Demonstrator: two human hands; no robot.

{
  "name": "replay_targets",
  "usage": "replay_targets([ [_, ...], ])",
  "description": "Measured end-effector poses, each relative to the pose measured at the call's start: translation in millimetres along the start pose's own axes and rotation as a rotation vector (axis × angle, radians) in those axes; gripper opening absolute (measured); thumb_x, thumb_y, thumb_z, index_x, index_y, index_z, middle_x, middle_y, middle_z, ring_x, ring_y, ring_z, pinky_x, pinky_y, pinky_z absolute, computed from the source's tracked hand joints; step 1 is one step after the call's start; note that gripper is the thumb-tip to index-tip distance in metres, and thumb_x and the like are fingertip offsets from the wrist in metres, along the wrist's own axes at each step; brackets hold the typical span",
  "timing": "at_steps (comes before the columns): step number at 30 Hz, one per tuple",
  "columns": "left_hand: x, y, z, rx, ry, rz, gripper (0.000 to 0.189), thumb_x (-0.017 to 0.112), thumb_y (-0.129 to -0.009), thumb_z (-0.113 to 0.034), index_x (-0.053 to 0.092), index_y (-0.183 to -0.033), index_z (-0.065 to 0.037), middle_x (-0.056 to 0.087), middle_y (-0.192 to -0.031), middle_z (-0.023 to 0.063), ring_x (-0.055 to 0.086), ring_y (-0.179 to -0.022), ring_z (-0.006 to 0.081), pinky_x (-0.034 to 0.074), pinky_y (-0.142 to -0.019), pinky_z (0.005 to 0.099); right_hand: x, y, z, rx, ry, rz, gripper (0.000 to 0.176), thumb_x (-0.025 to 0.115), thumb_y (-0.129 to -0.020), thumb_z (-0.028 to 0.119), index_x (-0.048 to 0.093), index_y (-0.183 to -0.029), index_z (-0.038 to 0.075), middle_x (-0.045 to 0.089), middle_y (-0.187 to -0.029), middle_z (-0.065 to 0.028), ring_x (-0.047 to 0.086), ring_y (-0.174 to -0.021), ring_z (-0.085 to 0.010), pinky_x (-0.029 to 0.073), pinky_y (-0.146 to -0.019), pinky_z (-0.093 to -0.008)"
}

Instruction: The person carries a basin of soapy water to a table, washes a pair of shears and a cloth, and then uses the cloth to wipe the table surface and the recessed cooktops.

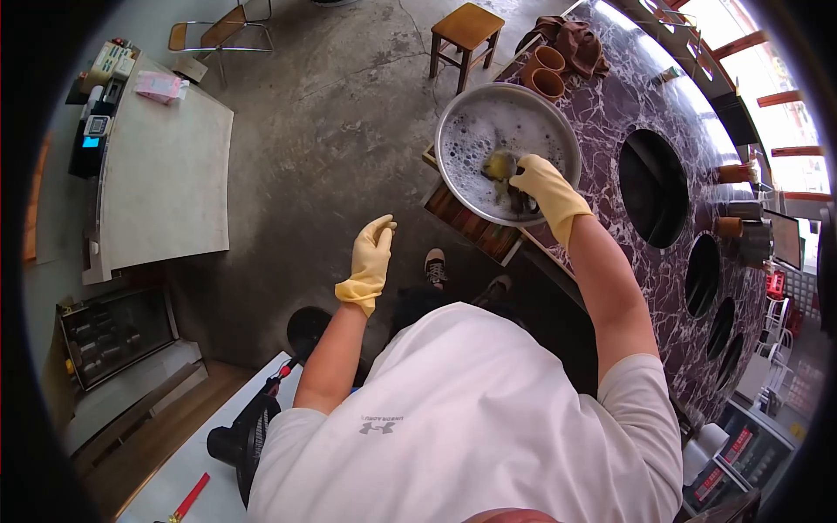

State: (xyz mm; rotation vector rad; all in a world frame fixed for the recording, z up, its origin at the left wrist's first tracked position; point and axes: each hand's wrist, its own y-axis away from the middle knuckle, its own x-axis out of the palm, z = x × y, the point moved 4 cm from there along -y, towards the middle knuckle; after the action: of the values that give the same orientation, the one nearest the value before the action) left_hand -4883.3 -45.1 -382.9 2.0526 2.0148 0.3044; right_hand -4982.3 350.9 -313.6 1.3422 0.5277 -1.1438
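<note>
A round metal basin [445, 174] of foamy water sits at the edge of the marbled counter. Over its right side reaches my right hand [547, 187], in a pale yellow rubber glove, fingers closed in a pinch. At those fingertips is a yellow-green sponge [500, 166], partly in the suds and blurred. Dark shapes [520, 202] show in the water under the glove. My left hand [369, 259], gloved the same way, hangs in the air left of the basin, fingers stretched out and holding nothing.
Brown cups [547, 83] and a brown cloth [580, 48] lie beyond the basin on the marbled counter [602, 113], which has several large round openings [654, 187]. A wooden stool [467, 28] stands ahead. To the left are a pale table [166, 174] and a folding chair [222, 33].
</note>
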Motion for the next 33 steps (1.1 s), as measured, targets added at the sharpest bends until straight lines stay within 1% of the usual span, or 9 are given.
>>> replay_targets([
  [3,53.4,3.6,-49.4,0.179,0.003,0.086,0.030,0.063,-0.110,-0.008,0.071,-0.136,0.002,0.080,-0.119,0.0091,0.074,-0.104,0.0130,0.057,-0.098,0.0264,-20.8,22.6,-15.0,0.155,-0.523,0.106,0.060,0.079,-0.091,0.021,0.068,-0.147,0.003,0.077,-0.121,-0.0191,0.075,-0.112,-0.0308,0.059,-0.088,-0.0449],
  [6,121.7,5.2,-116.9,0.226,-0.194,0.208,0.033,0.064,-0.109,-0.008,0.069,-0.139,0.004,0.080,-0.114,0.0104,0.072,-0.107,0.0106,0.055,-0.093,0.0250,-1.4,3.0,-35.6,0.066,-0.488,0.104,0.061,0.081,-0.088,0.022,0.068,-0.144,0.001,0.077,-0.110,-0.0172,0.076,-0.098,-0.0303,0.059,-0.077,-0.0434],
  [11,226.8,-50.0,-106.5,0.402,-0.666,0.170,0.046,0.075,-0.097,-0.025,0.073,-0.132,0.004,0.079,-0.108,0.0175,0.076,-0.095,0.0205,0.057,-0.088,0.0333,23.3,-17.6,-35.4,-0.157,-0.632,0.146,0.035,0.083,-0.089,0.025,0.078,-0.110,-0.001,0.074,-0.085,-0.0122,0.067,-0.069,-0.0223,0.048,-0.058,-0.0415],
  [13,251.8,-78.8,-79.6,-0.064,-1.000,0.278,0.050,0.077,-0.093,-0.029,0.074,-0.128,0.006,0.080,-0.108,0.0176,0.075,-0.092,0.0246,0.058,-0.086,0.0385,67.8,-54.9,-44.4,-0.082,-0.837,0.208,0.032,0.082,-0.092,0.025,0.078,-0.110,-0.001,0.074,-0.085,-0.0114,0.067,-0.067,-0.0217,0.048,-0.058,-0.0403],
  [14,254.3,-87.6,-77.8,-0.063,-1.009,0.275,0.050,0.077,-0.093,-0.029,0.074,-0.128,0.006,0.080,-0.108,0.0176,0.075,-0.092,0.0246,0.058,-0.086,0.0385,67.9,-52.5,-38.1,0.016,-1.014,0.270,0.030,0.081,-0.094,0.024,0.078,-0.109,-0.002,0.075,-0.084,-0.0106,0.067,-0.065,-0.0210,0.048,-0.058,-0.0391],
  [19,256.7,-70.3,-82.6,-0.339,-0.405,0.370,0.035,0.076,-0.101,-0.025,0.075,-0.123,0.002,0.077,-0.105,0.0109,0.073,-0.087,0.0189,0.061,-0.075,0.0346,48.2,-29.6,-47.7,0.091,-1.332,0.487,0.021,0.076,-0.103,0.020,0.078,-0.112,0.001,0.076,-0.088,-0.0069,0.066,-0.063,-0.0176,0.051,-0.053,-0.0325],
  [28,228.2,-47.9,-101.8,-0.218,-0.087,0.298,0.024,0.069,-0.109,-0.021,0.076,-0.125,-0.005,0.075,-0.101,-0.0011,0.066,-0.081,0.0067,0.059,-0.066,0.0265,-2.5,13.3,-62.1,-0.029,-1.349,0.595,0.018,0.070,-0.103,0.003,0.073,-0.119,-0.005,0.076,-0.091,-0.0131,0.068,-0.064,-0.0170,0.048,-0.046,-0.0272],
  [30,216.4,-39.4,-103.6,-0.173,-0.092,0.303,0.022,0.066,-0.110,-0.018,0.077,-0.126,-0.007,0.075,-0.101,-0.0019,0.065,-0.080,0.0056,0.057,-0.067,0.0251,-1.6,9.2,-66.6,-0.022,-1.263,0.530,0.021,0.071,-0.103,0.003,0.073,-0.120,-0.007,0.077,-0.093,-0.0151,0.071,-0.064,-0.0177,0.050,-0.048,-0.0296],
  [33,196.9,-16.9,-134.2,-0.162,-0.124,0.209,0.021,0.064,-0.110,-0.016,0.078,-0.125,-0.008,0.075,-0.098,-0.0033,0.063,-0.073,0.0040,0.054,-0.064,0.0236,-4.7,-1.0,-53.4,-0.162,-0.840,0.273,0.034,0.078,-0.096,0.015,0.075,-0.125,-0.003,0.079,-0.106,-0.0187,0.077,-0.089,-0.0250,0.060,-0.077,-0.0376],
])
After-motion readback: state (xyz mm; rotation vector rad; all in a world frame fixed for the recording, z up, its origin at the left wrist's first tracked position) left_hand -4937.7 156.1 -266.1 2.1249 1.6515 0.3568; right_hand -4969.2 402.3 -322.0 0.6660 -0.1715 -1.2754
